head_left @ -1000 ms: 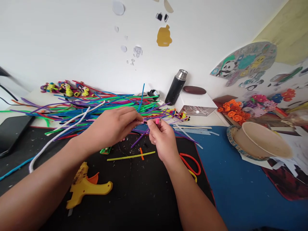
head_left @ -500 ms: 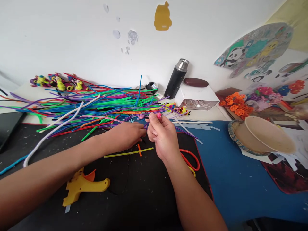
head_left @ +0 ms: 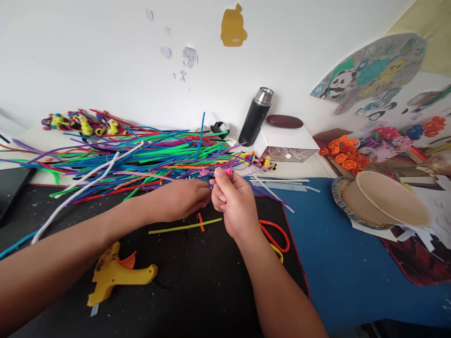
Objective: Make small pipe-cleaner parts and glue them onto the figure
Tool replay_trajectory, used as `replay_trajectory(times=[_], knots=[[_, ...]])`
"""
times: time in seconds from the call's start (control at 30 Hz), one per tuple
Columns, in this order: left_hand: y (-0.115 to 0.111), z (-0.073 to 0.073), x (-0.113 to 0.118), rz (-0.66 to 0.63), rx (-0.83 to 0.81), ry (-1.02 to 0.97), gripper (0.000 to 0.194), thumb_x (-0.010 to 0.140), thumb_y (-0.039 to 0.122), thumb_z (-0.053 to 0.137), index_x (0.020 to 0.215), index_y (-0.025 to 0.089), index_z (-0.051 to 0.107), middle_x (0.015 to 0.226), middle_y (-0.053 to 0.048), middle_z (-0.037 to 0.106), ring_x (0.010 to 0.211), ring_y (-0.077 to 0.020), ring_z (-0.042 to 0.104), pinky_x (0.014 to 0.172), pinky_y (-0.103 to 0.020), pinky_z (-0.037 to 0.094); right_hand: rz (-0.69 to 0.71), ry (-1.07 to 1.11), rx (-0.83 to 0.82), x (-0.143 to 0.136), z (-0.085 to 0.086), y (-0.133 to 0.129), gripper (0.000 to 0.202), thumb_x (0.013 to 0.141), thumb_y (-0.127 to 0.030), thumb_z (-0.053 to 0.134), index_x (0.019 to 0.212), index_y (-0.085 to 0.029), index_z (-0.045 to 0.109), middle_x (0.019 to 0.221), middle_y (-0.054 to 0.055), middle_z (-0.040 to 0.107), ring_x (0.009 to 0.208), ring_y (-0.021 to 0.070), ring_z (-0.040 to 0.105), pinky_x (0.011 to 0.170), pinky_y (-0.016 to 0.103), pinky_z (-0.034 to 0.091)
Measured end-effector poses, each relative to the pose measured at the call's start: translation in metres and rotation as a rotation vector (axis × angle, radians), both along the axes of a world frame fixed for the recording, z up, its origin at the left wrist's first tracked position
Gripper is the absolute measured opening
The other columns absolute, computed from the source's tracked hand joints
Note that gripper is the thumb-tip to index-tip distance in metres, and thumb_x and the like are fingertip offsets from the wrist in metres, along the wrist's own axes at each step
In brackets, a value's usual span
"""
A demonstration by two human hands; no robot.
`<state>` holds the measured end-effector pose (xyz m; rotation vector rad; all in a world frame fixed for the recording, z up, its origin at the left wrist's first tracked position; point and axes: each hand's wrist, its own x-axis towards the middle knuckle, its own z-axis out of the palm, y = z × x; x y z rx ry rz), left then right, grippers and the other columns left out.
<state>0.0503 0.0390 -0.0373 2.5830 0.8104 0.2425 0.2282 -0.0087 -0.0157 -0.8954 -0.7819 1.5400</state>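
Observation:
My right hand (head_left: 236, 206) is closed above the black mat, with thumb and bent fingers pinching a small bright pink-red piece (head_left: 229, 172) with a dark bit beside it. Close against it on the left, my left hand (head_left: 186, 199) is turned palm down with its fingers curled. Whatever those fingertips grip is hidden. A yellow pipe cleaner (head_left: 185, 226) and a short orange piece (head_left: 201, 223) lie just below the hands. Behind them spreads a pile of colourful pipe cleaners (head_left: 162, 155).
A yellow glue gun (head_left: 123, 277) lies under my left forearm. Beside my right wrist is a red loop handle (head_left: 287, 237). Clear glue sticks (head_left: 294, 186), a black flask (head_left: 256, 117), a white box (head_left: 291, 138) and a beige bowl (head_left: 387, 199) stand farther off.
The whole view has shifted slightly. My two hands stay close together, the right still pinching the pink-red piece; the left fingers have moved little.

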Motion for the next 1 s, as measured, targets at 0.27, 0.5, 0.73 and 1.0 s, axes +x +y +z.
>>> replay_trajectory(times=[0.27,0.5,0.73,1.0], knots=[[-0.005,0.050,-0.018,0.469,-0.409,-0.292,0.031,0.101,0.052,0.062,0.095,0.023,0.067,0.073,0.002,0.067,0.055,-0.0157,0.061,0.053,-0.027,0.050,-0.023,-0.062,-0.005,0.000,-0.001,0.000,0.055,0.081,-0.070,0.089,0.081,-0.021,0.065,0.057,-0.011,0.034,0.047,0.0066,0.026,0.045,0.024,0.021],[-0.024,0.054,-0.018,0.390,-0.025,-0.240,0.023,0.102,0.039,0.058,0.094,0.024,0.072,0.089,-0.002,0.075,0.073,-0.0179,0.066,0.066,-0.028,0.048,-0.065,-0.145,0.041,-0.001,-0.009,0.004,0.055,0.081,-0.069,0.089,0.081,-0.022,0.061,0.061,-0.010,0.035,0.050,0.0077,0.026,0.045,0.024,0.023],[-0.030,0.056,-0.018,0.396,0.030,-0.210,0.022,0.100,0.035,0.055,0.092,0.023,0.071,0.087,-0.001,0.073,0.070,-0.0173,0.065,0.065,-0.028,0.046,-0.036,-0.307,0.112,-0.001,-0.014,0.002,0.060,0.086,-0.071,0.084,0.076,-0.025,0.048,0.066,-0.009,0.035,0.054,0.0093,0.027,0.048,0.026,0.022],[-0.031,0.059,-0.016,0.438,-0.010,-0.204,0.022,0.098,0.037,0.056,0.092,0.023,0.072,0.084,-0.001,0.073,0.068,-0.0171,0.063,0.064,-0.029,0.044,-0.066,-0.541,0.184,0.000,-0.012,-0.001,0.048,0.096,-0.063,0.075,0.078,-0.025,0.052,0.064,-0.007,0.044,0.058,0.0131,0.036,0.054,0.027,0.031]])
